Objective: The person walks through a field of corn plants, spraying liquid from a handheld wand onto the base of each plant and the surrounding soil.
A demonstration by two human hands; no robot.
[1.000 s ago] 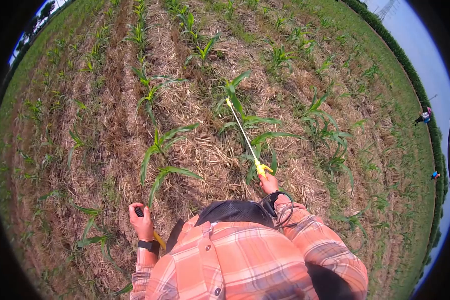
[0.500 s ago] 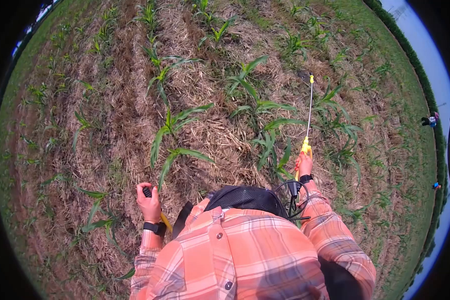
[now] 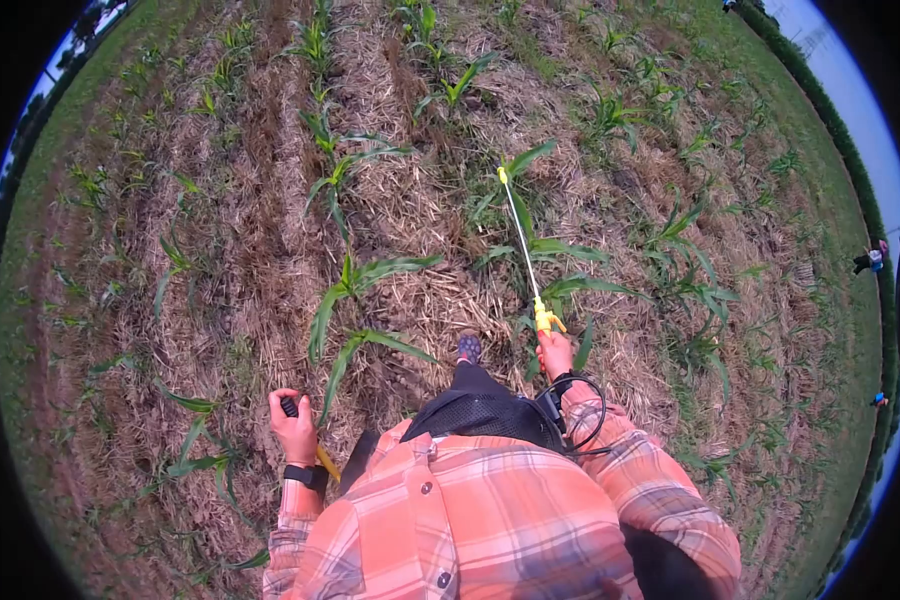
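Observation:
My left hand (image 3: 295, 428) is closed round a black grip (image 3: 289, 407) on a yellow lever (image 3: 327, 462), low at the left beside my body. My right hand (image 3: 555, 355) grips the yellow handle of a spray wand (image 3: 544, 317). The wand's thin pale tube (image 3: 520, 232) points forward and a little left. Its yellow nozzle (image 3: 502, 175) is over the leaves of a green plant (image 3: 519, 205). Whether any spray comes out cannot be seen. A black cable (image 3: 602, 420) loops beside my right wrist.
Rows of young green plants (image 3: 345, 285) stand in straw-covered soil (image 3: 400, 215). My shoe (image 3: 469, 348) shows between two rows. At the far right edge are a person (image 3: 873, 258) and another small figure (image 3: 879, 399), near a hedge (image 3: 850, 150).
My right hand and the wand have swung left, from the right-hand row to the middle plants. A shoe has come into view ahead of my body. My left hand has shifted slightly down.

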